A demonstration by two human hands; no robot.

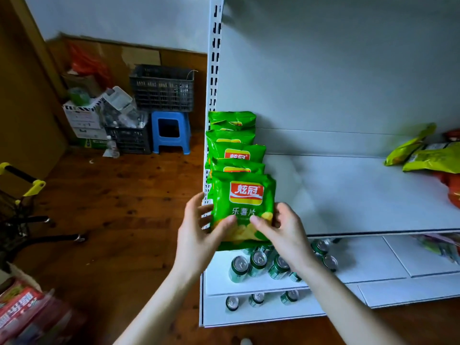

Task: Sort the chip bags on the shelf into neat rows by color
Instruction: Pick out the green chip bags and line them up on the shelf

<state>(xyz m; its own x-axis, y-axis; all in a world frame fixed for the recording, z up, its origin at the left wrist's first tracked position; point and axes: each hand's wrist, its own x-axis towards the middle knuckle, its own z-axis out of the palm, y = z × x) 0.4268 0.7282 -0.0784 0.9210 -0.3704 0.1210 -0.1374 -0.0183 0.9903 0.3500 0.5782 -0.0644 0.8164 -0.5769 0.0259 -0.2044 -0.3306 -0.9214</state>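
glossy green chip bag (242, 207), both hands pinching

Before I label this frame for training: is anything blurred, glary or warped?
Head view: dim bluish light, no strong glare; the front green bag in the left hand and right hand is sharp, logo readable; the yellow-green bags at right are smeared; the shelf upright bows slightly, wide-angle.
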